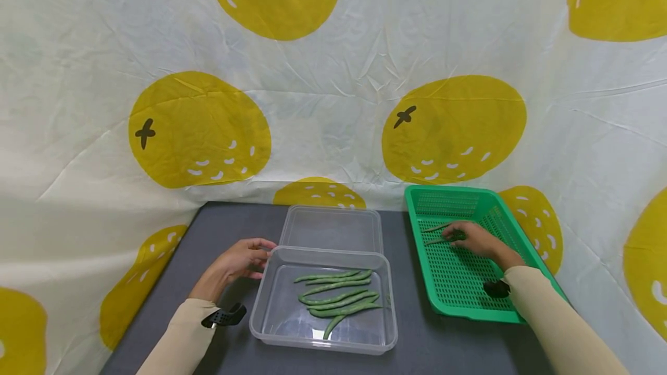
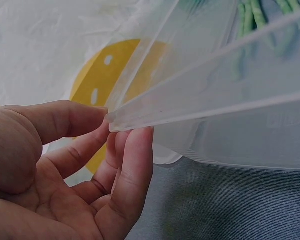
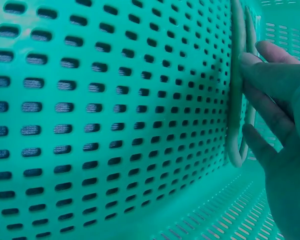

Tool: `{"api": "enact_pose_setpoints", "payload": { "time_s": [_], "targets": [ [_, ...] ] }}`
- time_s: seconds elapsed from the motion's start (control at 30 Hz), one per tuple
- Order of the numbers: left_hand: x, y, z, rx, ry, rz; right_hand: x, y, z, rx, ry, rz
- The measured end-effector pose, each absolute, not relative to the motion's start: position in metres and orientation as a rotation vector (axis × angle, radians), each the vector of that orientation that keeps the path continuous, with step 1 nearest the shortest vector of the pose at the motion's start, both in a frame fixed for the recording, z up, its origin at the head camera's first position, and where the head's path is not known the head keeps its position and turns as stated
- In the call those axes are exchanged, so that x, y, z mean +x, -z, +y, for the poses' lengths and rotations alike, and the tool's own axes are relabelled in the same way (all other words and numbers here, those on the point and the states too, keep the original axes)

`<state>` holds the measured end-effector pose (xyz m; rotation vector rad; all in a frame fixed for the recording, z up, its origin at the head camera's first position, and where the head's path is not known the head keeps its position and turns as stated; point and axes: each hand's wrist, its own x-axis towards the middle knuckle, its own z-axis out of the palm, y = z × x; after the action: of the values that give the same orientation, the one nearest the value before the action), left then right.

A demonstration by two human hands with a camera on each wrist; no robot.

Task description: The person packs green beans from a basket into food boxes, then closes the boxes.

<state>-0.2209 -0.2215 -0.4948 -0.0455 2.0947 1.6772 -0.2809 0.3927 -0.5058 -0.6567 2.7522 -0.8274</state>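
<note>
A clear plastic container (image 1: 260, 311) stands on the table with several green beans (image 1: 339, 297) lying in it. My left hand (image 1: 244, 260) pinches its far left corner; the left wrist view shows the thumb (image 2: 85, 117) above the rim and fingertips beneath. Inside a green perforated basket (image 1: 435, 282) on the right, my right hand (image 1: 471, 237) reaches down to a couple of green beans (image 1: 436, 241). Up close in the right wrist view, thumb and fingertips close on a long bean (image 3: 236, 115); a second one runs right beside it, partly hidden by the fingers.
Behind the container lies a clear flat lid (image 1: 333, 227) on the dark grey table (image 1: 250, 221). A white cloth with yellow fruit prints (image 1: 333, 132) hangs at the back and sides. The basket's raised walls surround the right hand.
</note>
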Motion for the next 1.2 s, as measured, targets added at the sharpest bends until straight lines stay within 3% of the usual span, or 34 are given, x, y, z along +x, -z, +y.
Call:
{"api": "enact_pose_setpoints", "payload": {
  "time_s": [1.2],
  "targets": [
    [-0.2198,0.4930,-0.2215,-0.051,-1.680,2.078,-0.2730,0.5035,0.4001,-0.679,0.726,2.741]
  ]
}}
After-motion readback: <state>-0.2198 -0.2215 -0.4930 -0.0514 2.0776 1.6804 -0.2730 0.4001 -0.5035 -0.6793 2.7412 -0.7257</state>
